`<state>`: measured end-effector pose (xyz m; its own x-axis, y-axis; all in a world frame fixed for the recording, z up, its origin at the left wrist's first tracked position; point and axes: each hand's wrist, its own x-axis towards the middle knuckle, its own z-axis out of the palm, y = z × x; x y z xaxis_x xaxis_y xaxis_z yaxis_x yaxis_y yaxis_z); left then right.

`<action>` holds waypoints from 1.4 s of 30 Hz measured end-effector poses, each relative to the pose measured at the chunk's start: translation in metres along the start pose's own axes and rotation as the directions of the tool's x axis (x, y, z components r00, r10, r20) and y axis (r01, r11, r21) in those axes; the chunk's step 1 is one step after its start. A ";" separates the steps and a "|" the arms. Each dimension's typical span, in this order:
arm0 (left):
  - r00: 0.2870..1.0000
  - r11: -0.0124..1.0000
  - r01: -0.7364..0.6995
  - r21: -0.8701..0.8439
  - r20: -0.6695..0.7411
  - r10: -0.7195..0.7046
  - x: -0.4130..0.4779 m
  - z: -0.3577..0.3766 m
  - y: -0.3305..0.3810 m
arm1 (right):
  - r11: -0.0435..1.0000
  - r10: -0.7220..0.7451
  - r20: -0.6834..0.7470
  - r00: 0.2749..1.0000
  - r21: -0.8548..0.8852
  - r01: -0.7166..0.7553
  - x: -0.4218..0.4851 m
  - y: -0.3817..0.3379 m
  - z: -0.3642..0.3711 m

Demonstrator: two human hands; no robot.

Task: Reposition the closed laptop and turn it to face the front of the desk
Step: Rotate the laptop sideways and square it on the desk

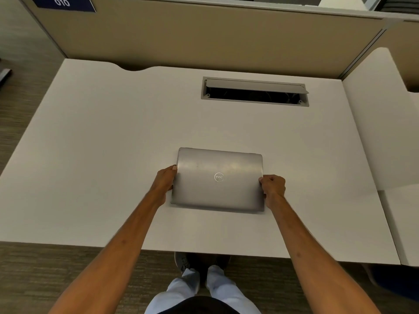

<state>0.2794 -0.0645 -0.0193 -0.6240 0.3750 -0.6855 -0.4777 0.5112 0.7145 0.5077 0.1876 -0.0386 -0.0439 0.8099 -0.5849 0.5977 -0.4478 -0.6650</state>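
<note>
We see the closed laptop (218,180) lying flat on the surface (102,143), just below the frame's centre. The left hand (164,181) touches its left edge, the right hand (273,188) its right edge. Above it, toward the upper right, a cable hatch (255,91) sits in the surface, before the partition (204,37).

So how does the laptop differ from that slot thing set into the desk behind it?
The laptop is shut, while the cable hatch has its lid propped open over a dark cavity. The laptop lies on top of the desk, held at its sides by the left hand and right hand; the cable hatch is sunk into the desk, untouched. The laptop is broad, the hatch narrow. Both are grey.
</note>
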 end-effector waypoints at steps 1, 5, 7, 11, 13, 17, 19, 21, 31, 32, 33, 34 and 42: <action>1.000 1.000 -0.001 -0.003 0.005 0.001 -0.001 0.000 0.000 | 1.000 -0.002 0.001 1.000 0.001 0.002 0.000 0.000 0.000; 1.000 1.000 -0.001 -0.011 0.014 0.001 -0.004 -0.001 0.001 | 1.000 -0.015 -0.010 1.000 0.015 0.015 -0.002 0.000 0.001; 1.000 1.000 0.005 -0.011 0.008 -0.005 -0.005 0.000 0.002 | 1.000 -0.016 -0.019 1.000 0.022 0.016 -0.004 -0.001 0.001; 1.000 1.000 0.013 -0.015 0.001 -0.013 -0.007 0.001 0.004 | 0.999 -0.016 -0.024 1.000 0.046 0.017 -0.007 -0.001 0.001; 1.000 1.000 0.020 -0.019 0.001 -0.020 -0.008 0.001 0.004 | 0.998 -0.020 -0.023 1.000 0.055 0.021 -0.008 -0.001 0.001; 1.000 0.999 0.027 -0.030 -0.007 -0.027 -0.011 0.002 0.005 | 0.997 -0.024 -0.019 1.000 0.068 0.026 -0.009 -0.001 0.002; 1.000 0.999 0.025 -0.036 -0.007 -0.025 -0.013 0.003 0.005 | 0.997 -0.025 -0.015 1.000 0.071 0.027 -0.008 -0.001 0.002; 1.000 0.999 0.024 -0.040 -0.008 -0.025 -0.014 0.003 0.006 | 0.997 -0.026 -0.011 1.000 0.076 0.027 -0.008 0.000 0.001; 0.999 0.998 0.026 -0.054 -0.031 -0.027 -0.017 0.005 0.005 | 0.995 -0.030 0.005 1.000 0.097 0.030 -0.006 0.002 0.000; 0.999 0.998 0.018 -0.059 -0.028 -0.020 -0.017 0.005 0.005 | 0.995 -0.033 0.008 0.999 0.097 0.032 -0.005 0.002 0.000; 1.000 0.998 0.011 -0.062 -0.024 -0.012 -0.017 0.005 0.004 | 0.995 -0.033 0.012 0.999 0.095 0.032 -0.005 0.002 -0.001; 1.000 0.998 0.006 -0.062 -0.021 -0.008 -0.016 0.005 0.004 | 0.995 -0.031 0.017 0.999 0.092 0.029 -0.004 0.003 -0.001; 0.981 0.958 -0.101 0.269 -0.133 0.141 0.000 0.013 -0.010 | 0.989 -0.105 -0.001 0.995 -0.106 0.104 -0.012 0.001 -0.003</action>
<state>0.2925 -0.0598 -0.0282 -0.7619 0.3366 -0.5534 -0.2281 0.6602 0.7156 0.5114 0.1783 -0.0305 -0.1052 0.8528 -0.5115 0.6713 -0.3186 -0.6692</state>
